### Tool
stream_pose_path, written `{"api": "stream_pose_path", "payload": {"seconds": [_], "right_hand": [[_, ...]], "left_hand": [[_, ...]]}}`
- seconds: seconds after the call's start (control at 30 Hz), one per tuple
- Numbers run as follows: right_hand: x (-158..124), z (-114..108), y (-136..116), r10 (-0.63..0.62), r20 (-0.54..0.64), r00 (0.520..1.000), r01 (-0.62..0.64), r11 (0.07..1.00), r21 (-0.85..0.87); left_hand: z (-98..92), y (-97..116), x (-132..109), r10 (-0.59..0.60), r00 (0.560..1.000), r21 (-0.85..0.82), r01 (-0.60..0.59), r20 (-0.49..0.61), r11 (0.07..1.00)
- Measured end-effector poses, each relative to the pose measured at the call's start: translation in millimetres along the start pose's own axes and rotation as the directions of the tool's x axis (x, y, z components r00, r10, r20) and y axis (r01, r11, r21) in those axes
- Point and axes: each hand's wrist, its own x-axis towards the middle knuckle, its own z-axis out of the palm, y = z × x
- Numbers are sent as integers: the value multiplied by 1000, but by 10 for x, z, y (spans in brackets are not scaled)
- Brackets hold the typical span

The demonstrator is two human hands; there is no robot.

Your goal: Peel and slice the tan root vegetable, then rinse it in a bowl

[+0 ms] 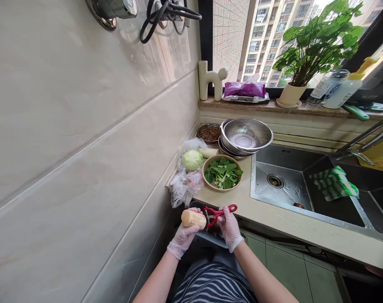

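Currently, L grip (185, 234) holds pale veg (194, 219) w/ R grip (229, 228) wrapped round red peeler (217, 213) at its end.

Left forearm (159, 275) and right forearm (262, 271) bare, angled inward; left hand (185, 234) gloved, curled in a grasp; right hand (229, 227) gloved, gripping too, near the left

The left hand (185, 236) grips a root (195, 219); at its three o'clock, the right hand (229, 228) holds a peeler (217, 213). From the root, cabbage (193, 160) lies at twelve, a bowl (222, 190) of greens (223, 170) at one, the sink (287, 162) at two.
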Motion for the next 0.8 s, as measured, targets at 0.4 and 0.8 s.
{"api": "stream_pose_path", "payload": {"seconds": [0.4, 0.8], "right_hand": [[30, -41, -142, 100, 24, 995, -102, 984, 148], [47, 25, -215, 52, 56, 997, -49, 997, -66]], "left_hand": [[-101, -6, 2, -447, 888, -171, 460, 112, 871], [-88, 58, -84, -454, 880, 234, 416, 142, 879]]}}
